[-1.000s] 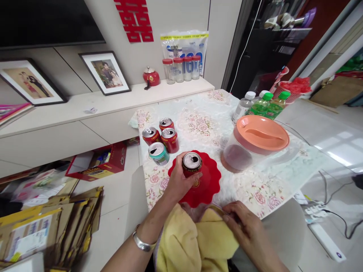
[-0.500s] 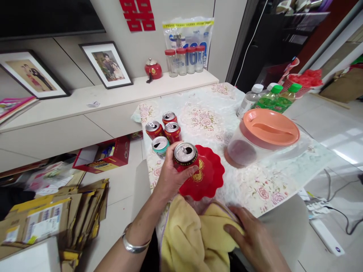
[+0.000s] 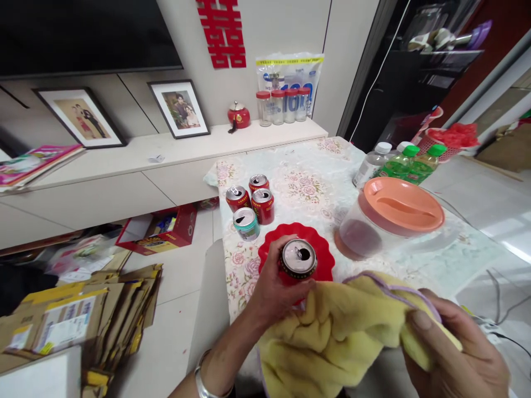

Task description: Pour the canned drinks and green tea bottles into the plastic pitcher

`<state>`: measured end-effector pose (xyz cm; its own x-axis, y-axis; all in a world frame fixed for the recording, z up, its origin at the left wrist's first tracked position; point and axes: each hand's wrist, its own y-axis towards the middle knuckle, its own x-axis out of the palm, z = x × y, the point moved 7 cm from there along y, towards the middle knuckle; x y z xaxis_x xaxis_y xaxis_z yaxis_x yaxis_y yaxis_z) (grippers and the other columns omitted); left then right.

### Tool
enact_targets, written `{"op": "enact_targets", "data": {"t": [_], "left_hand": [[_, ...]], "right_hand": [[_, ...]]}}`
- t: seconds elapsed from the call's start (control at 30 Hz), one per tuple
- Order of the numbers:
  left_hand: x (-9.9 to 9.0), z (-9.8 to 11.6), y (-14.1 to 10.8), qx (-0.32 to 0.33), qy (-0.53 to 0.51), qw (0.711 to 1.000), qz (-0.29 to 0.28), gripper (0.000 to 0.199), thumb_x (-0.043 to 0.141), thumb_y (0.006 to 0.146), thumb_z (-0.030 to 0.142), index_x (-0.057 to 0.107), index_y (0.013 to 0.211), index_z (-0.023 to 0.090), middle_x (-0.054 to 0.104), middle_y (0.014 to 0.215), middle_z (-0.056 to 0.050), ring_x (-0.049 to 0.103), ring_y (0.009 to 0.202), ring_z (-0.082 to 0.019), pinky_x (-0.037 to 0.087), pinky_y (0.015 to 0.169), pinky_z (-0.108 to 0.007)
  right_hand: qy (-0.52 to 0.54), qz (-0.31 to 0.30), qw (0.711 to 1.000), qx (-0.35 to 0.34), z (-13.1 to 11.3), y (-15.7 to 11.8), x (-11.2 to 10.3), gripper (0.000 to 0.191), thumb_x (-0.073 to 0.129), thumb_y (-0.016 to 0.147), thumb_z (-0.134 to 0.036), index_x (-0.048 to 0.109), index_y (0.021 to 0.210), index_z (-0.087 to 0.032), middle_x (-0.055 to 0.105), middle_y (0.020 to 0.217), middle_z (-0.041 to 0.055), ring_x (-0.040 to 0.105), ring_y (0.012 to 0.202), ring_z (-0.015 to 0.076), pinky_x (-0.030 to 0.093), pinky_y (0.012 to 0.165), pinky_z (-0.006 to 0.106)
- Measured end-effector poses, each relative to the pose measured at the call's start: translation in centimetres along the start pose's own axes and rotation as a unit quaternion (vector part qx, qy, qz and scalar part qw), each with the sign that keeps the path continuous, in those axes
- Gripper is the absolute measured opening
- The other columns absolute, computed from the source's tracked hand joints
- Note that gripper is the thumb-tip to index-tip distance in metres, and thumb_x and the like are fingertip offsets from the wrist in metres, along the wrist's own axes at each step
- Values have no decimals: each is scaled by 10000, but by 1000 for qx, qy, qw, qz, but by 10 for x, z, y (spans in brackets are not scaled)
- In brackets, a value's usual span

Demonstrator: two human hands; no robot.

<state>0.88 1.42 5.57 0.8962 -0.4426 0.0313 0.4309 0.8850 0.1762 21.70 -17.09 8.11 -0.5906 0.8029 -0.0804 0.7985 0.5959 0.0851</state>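
Wrapped round an opened red drink can (image 3: 298, 258) is my left hand (image 3: 280, 284), holding it upright over the scalloped red plate (image 3: 326, 249). A yellow cloth (image 3: 332, 337) with a purple edge is pinched in my right hand (image 3: 448, 337). The cloth spreads leftward from there and its upper left part meets my left thumb. Behind my left hand, a teal can (image 3: 246, 224) stands beside several opened red cans (image 3: 263, 205) on the flowered tablecloth (image 3: 305, 185).
A clear tub with an orange lid (image 3: 402, 204) stands on the right of the table, bottles (image 3: 415, 163) behind it. Glass jars (image 3: 277, 106) and framed photos (image 3: 179, 109) line the cabinet. Flattened cardboard (image 3: 103, 315) and a red box (image 3: 160, 229) lie on the floor.
My left hand has carried the can right, from the plate's left edge to over its middle. My right hand has risen and moved right, stretching the cloth out. The camera view has shifted too.
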Motion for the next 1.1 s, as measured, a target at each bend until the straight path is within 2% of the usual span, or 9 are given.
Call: {"op": "enact_targets", "data": {"t": [0.07, 0.1, 0.2, 0.3, 0.43, 0.5, 0.67, 0.9, 1.1], "left_hand": [[5, 7, -3, 18, 9, 1000, -7, 668, 898, 753, 235, 577, 1336, 288, 656, 1333, -49, 647, 1244, -262, 520, 1105, -432], [7, 11, -4, 29, 14, 999, -11, 651, 886, 764, 218, 577, 1332, 285, 656, 1326, -50, 649, 1237, -259, 522, 1105, -433], [11, 17, -10, 54, 25, 998, -26, 676, 851, 753, 143, 570, 1352, 285, 649, 1340, -53, 637, 1265, -263, 506, 1139, -452], [16, 13, -15, 25, -5, 998, -53, 773, 838, 726, 97, 539, 1412, 293, 635, 1417, -66, 615, 1338, -280, 483, 1184, -473], [21, 5, -18, -19, -91, 993, -76, 759, 813, 746, 108, 528, 1428, 281, 653, 1422, -83, 660, 1305, -289, 527, 1156, -478], [22, 1, -19, -40, -115, 989, -80, 746, 820, 739, 124, 544, 1414, 279, 675, 1387, -75, 674, 1283, -288, 539, 1146, -471], [25, -7, -25, -88, -115, 985, -94, 752, 838, 718, 168, 546, 1405, 260, 709, 1300, -74, 702, 1197, -280, 571, 1100, -465], [20, -3, -24, -26, -19, 998, -51, 755, 843, 731, 194, 529, 1412, 273, 649, 1368, -100, 670, 1244, -314, 534, 1138, -532], [12, -4, -23, 14, 48, 998, -24, 788, 832, 716, 118, 532, 1429, 262, 622, 1419, -120, 607, 1331, -344, 457, 1197, -564]], "right_hand": [[-60, 85, 992, -74, -30, 2, 9, 280, 854, 829, -442, 744, 968, -224, 702, 955, 26, 631, 834, 163, 514, 763, 293], [-95, 72, 986, -113, -43, 4, 20, 233, 832, 860, -413, 740, 958, -223, 688, 949, 15, 610, 830, 148, 495, 781, 285], [-202, -38, 939, -277, -73, 9, 59, 95, 723, 969, -329, 717, 1004, -241, 674, 916, -24, 608, 808, 97, 459, 751, 230], [-242, -134, 895, -351, -81, 18, 83, 126, 693, 1002, -312, 685, 1109, -246, 701, 962, -29, 655, 825, 83, 482, 731, 206], [-209, -311, 857, -354, -79, 23, 107, 204, 635, 1041, -295, 645, 1239, -243, 698, 1058, 2, 670, 950, 88, 531, 798, 185], [-213, -361, 832, -362, -78, 22, 113, 227, 587, 1065, -265, 642, 1285, -268, 662, 1099, 11, 643, 1042, 80, 527, 872, 173], [-263, -391, 810, -349, -68, 22, 117, 244, 524, 1099, -274, 619, 1311, -348, 549, 1151, 17, 615, 1063, 54, 512, 878, 161], [-344, -400, 779, -338, -75, 16, 122, 246, 406, 1105, -259, 617, 1233, -257, 528, 1011, 33, 598, 789, 101, 511, 670, 249], [-323, -404, 809, -281, -80, 9, 121, 254, 406, 1110, -315, 609, 1000, -208, 595, 938, 20, 623, 785, 106, 512, 693, 273]]}}
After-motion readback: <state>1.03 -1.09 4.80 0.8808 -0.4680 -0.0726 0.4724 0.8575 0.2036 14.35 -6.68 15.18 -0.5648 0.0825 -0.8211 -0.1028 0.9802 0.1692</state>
